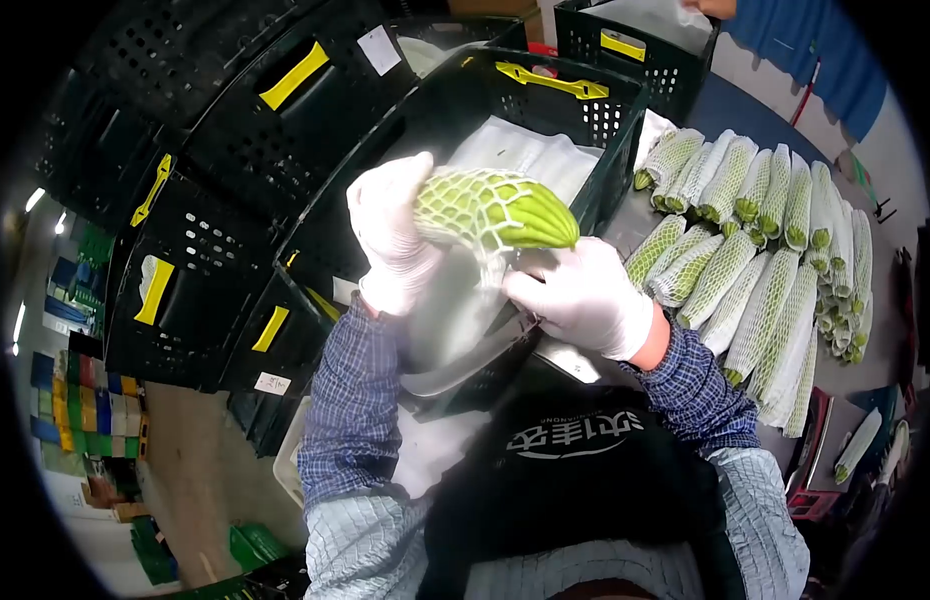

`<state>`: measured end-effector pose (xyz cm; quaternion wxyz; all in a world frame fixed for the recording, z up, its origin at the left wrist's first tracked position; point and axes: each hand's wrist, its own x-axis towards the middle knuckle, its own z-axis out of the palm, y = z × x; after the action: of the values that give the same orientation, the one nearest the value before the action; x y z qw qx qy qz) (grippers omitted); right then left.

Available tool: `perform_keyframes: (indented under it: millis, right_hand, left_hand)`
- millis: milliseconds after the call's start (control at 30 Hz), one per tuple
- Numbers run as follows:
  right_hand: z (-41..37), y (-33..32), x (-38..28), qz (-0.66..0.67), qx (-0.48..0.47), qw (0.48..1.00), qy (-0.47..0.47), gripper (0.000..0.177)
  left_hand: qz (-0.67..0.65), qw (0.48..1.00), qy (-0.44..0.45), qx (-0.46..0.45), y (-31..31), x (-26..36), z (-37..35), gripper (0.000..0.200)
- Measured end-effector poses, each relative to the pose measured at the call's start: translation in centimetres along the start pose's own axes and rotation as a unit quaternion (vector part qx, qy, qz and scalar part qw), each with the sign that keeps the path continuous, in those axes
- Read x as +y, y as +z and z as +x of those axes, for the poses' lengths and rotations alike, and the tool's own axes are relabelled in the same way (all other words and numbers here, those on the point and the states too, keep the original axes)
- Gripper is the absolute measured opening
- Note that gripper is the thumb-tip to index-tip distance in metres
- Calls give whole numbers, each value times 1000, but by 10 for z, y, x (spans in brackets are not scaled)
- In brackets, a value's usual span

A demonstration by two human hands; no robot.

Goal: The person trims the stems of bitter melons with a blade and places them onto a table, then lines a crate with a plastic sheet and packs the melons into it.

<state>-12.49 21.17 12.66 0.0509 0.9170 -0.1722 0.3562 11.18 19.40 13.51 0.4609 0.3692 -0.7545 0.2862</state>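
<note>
A light-green, ridged bitter melon [533, 216] hangs over the open crate, partly covered by a white foam net sleeve [465, 205]. Its ridged tip pokes out bare toward the right. My left hand [393, 235], in a white glove, is wrapped round the covered end. My right hand [590, 300], gloved too, is closed just under the bare tip, its fingers pinching the net's loose edge. Below both hands lies a dark green crate [625, 120] with a pale liner [525, 150] inside.
Many netted bitter melons [725, 275] lie in rows on the grey table [635, 215] to the right. Stacked dark crates [235, 200] with yellow handles stand on the left. Another lined crate [635, 55] sits at the back, near a person's hand [715, 8].
</note>
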Motion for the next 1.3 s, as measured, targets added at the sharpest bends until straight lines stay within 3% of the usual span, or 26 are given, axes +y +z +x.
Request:
perform_keyframes:
  millis: [100, 200, 300, 400, 433, 500, 533, 633, 667, 700, 800, 867, 1000, 1200, 1300]
  right_hand:
    - [-1, -1, -1, 1, 10, 1000, 0, 14]
    - [-4, -10, -4, 5, -3, 1000, 18, 22]
    - [-5, -16, -9, -1, 2, 1000, 27, 35]
    - [-9, -12, -7, 7, 3, 999, 37, 41]
    - [-10, -11, -6, 15, 9, 999, 43, 43]
    - [-10, -13, -6, 33, 9, 998, 47, 41]
    - [-10, -16, -6, 41, 9, 998, 50, 40]
    - [-11, -19, -8, 56, 28, 997, 54, 32]
    - [-11, -18, -8, 55, 37, 996, 55, 30]
    - [-11, -19, -9, 45, 40, 996, 63, 28]
    - [-10, -20, -7, 56, 51, 996, 54, 26]
    - [-10, -19, -6, 58, 58, 995, 51, 26]
    - [-10, -19, -6, 65, 73, 994, 41, 30]
    - [-12, -22, -6, 82, 67, 994, 42, 31]
    - [-15, -23, -5, 81, 72, 992, 57, 30]
  left_hand:
    - [-7, 997, 9, 78, 9, -3, 3, 57]
    - [-48, 994, -62, 74, 12, 0, -5, 58]
    - [-230, 940, -246, 61, 23, -9, -22, 60]
    - [-174, 974, -126, 67, 24, -14, -17, 56]
    - [-319, 891, -316, 74, 29, -12, -25, 54]
    - [-488, 702, -515, 52, 28, -2, -29, 54]
    - [-529, 653, -542, 26, 23, 1, -25, 55]
    - [-522, 711, -470, -34, 19, 9, -8, 69]
    - [-527, 755, -389, -34, 13, 15, -2, 72]
    - [-444, 793, -403, -109, 7, 16, 4, 77]
    - [-427, 771, -444, -162, 7, 14, 6, 75]
    - [-454, 727, -479, -189, 0, 18, 12, 73]
    - [-488, 687, -490, -223, 2, 15, 7, 71]
    - [-512, 693, -454, -226, 1, 14, 6, 72]
    - [-496, 722, -411, -254, 1, 16, 10, 76]
